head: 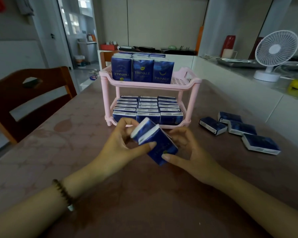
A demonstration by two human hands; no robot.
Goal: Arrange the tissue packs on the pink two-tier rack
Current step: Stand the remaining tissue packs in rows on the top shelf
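- Tissue packs fill most of the pink rack (194,93), which stands on the table (41,152).
- Lower tier (185,123): three rows of packs lying close together, front to back; it looks full, with no gap showing.
- Upper tier (179,81): packs stand upright in three rows on the left and middle, and bare pink mesh shows at the right end, so there is room left.
- Held packs (153,143): two of them, pressed together and tilted, just in front of the rack's lower edge and above the table.
- Left hand (120,146) is closed on the held packs from the left, thumb across the front face.
- Right hand (187,148) is closed on them from the right, thumb under the near corner.
- Loose packs (239,131): four lie flat on the table, well to the right of the rack.
- My judgement: the job is largely done; six packs are left, the two in hand and the four loose, most likely bound for the free right end of the upper tier.
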